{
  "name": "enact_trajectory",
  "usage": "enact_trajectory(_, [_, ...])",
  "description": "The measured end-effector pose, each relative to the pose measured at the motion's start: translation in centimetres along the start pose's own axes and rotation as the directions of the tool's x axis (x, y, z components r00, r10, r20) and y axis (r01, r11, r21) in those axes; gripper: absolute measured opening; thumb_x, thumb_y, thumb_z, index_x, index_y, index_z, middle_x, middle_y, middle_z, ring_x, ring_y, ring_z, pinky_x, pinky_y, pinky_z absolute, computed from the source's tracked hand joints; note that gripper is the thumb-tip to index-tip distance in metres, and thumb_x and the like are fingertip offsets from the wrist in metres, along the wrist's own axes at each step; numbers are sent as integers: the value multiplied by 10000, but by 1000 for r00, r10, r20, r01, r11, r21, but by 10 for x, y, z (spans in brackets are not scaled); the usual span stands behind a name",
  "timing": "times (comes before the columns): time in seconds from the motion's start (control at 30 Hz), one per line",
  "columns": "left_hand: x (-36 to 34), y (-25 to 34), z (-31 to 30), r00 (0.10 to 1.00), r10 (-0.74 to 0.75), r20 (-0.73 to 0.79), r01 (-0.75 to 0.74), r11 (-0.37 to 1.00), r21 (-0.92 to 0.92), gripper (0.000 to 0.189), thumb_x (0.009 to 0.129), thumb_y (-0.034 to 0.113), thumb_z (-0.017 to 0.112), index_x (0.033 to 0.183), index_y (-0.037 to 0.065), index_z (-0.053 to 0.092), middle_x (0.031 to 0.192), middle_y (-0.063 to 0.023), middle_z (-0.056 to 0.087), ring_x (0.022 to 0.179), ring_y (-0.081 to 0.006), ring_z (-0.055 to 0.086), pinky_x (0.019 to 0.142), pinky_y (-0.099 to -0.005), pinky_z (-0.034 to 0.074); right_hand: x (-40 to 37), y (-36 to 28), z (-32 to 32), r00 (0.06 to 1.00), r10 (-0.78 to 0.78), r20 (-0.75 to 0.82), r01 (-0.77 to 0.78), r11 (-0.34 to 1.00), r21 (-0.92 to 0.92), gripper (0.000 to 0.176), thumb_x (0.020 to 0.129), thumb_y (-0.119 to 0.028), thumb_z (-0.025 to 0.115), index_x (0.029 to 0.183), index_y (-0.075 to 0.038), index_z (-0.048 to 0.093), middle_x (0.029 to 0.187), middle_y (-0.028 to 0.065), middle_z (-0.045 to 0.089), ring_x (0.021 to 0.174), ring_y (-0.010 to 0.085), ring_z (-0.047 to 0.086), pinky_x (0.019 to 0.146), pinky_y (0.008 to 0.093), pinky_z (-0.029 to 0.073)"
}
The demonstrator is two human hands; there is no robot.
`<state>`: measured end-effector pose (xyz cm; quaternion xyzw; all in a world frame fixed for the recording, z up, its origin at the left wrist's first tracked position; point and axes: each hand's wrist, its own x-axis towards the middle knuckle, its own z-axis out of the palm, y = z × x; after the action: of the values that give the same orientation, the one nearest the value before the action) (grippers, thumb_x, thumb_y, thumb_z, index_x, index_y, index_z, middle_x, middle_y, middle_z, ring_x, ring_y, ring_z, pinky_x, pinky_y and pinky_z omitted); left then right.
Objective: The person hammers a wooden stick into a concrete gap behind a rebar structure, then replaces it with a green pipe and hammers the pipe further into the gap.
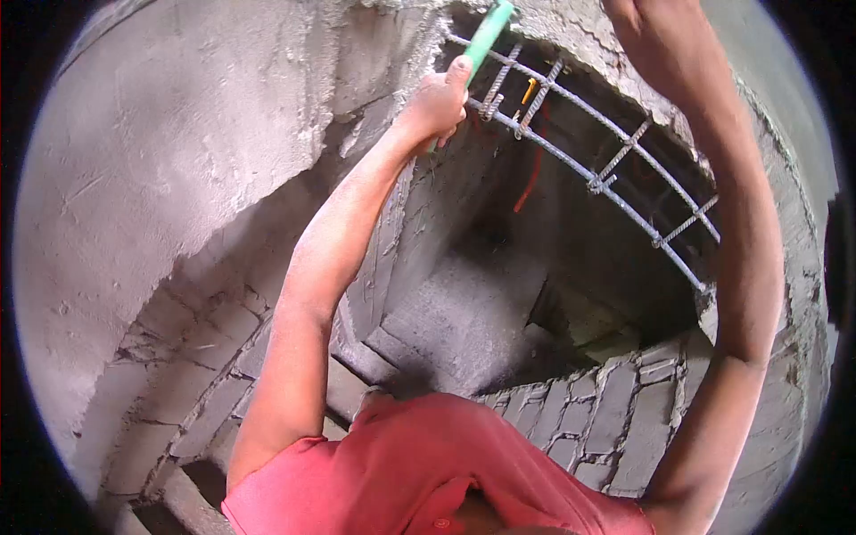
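Observation:
My left hand (435,107) is closed around a green rod (488,41), with the thumb lying along it. The rod slants up to the right, past the left end of a steel rebar grid (571,163), and its lower tip shows just below my fingers. Raised at the top right is my right hand (644,20), in front of rough grey mortar (588,34) above the grid. The frame's top edge cuts off most of its fingers, so I cannot see what it holds, if anything.
Grey plaster (178,134) covers the wall at left, with bare brickwork (205,366) below it. More brickwork (615,410) lies at lower right. A dark opening sits below the rebar, with a red strip (530,183) hanging there and a small orange piece (529,90) by the bars.

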<state>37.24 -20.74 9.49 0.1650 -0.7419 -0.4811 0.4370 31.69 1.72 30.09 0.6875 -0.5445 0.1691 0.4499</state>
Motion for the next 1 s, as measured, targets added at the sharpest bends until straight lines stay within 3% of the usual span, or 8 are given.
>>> enact_trajectory(0.37, [-11,18,2,996,-82,-25,84,995,55,761,995,640,313,764,-21,612,524,-95,526,391,-237,527,429,-396,439,-3,-35,-2,983,89,163,-70,990,-122,402,1020,-387,482,1026,2,587,823,253,647,777,412,629,717,514,498])
enact_trajectory(0.43, [-5,11,2,997,-78,-1,78,996,39,741,1007,613,316,768,-22,614,522,-99,530,400,-235,533,429,-397,441,45,-41,-54,674,300,675,-540,824,173,403,1026,-375,480,1017,13,586,823,214,666,781,365,642,705,504,510])
enact_trajectory(0.47, [-8,11,1,1000,-9,0,9,999,39,731,1013,600,314,766,-21,609,529,-104,534,407,-233,538,430,-396,441,17,-24,-7,982,140,124,-145,989,37,374,1041,-332,462,1032,16,600,849,196,675,814,326,651,713,492,524])
enact_trajectory(0.6, [-10,15,0,1000,-11,19,10,1000,20,685,1003,612,338,715,29,554,519,-68,502,387,-199,499,388,-375,410,9,-9,9,919,253,303,-264,964,-5,383,1032,-333,463,1072,15,617,1002,257,674,961,361,663,817,494,515])
enact_trajectory(0.63, [-12,16,-1,998,-63,33,63,998,-9,671,979,658,371,671,77,505,503,-18,464,361,-164,453,347,-352,373,12,-6,15,829,359,429,-210,911,-355,389,1023,-351,479,1057,9,623,1017,279,657,997,354,654,848,492,498])
enact_trajectory(0.83, [-8,-1,5,999,34,17,-35,998,49,706,1029,560,308,810,-32,626,603,-191,601,520,-348,621,555,-463,498,19,-56,-32,974,189,129,-210,961,179,338,1022,-313,524,937,13,555,633,122,504,598,242,558,538,395,447])
enact_trajectory(0.9, [-3,-10,9,981,159,-111,-136,972,191,676,1029,548,321,880,-23,652,760,-267,659,749,-474,647,698,-516,510,8,-59,-4,952,-61,-300,115,979,168,320,1020,-297,515,953,14,547,647,148,519,594,267,550,554,423,452])
enact_trajectory(1.0, [-5,-10,18,981,152,-124,-118,963,243,660,1022,563,319,973,9,676,920,-319,648,967,-533,596,823,-549,475,-8,-8,8,956,54,290,-46,998,-34,297,1000,-292,522,974,-1,574,789,260,611,694,423,597,641,511,464])
